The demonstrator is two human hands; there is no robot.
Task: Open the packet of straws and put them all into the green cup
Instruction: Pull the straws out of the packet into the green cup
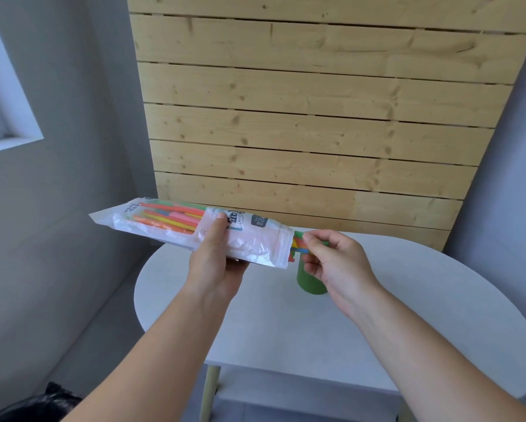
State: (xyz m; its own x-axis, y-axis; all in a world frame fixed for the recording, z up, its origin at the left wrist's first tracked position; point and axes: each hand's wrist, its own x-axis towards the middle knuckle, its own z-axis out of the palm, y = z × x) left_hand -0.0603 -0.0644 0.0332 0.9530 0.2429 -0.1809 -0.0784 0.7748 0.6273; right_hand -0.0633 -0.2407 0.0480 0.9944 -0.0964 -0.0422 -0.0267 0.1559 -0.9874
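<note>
Centre frame, above a white worktop point(286, 330): I watch from afar as the left hand point(216, 263) grips the packet point(249, 239) round its middle, thumb on top, holding it almost level in the air with its open mouth turned toward the right of the frame. The right hand point(334, 263) pinches the ends of the straws point(296, 242) that poke out of that mouth, thumb and fingers closed on them. Most of the coloured straws are inside the clear film, towards the packet's left end. The green cup point(310, 283) stands upright on the worktop directly below the mouth, partly hidden by the right hand, and I cannot tell whether any straws are in it. The level hold looks meant to keep the straws from spilling while a bunch is drawn out over the cup. A pale wooden panel point(301, 117) fills the upper frame.
</note>
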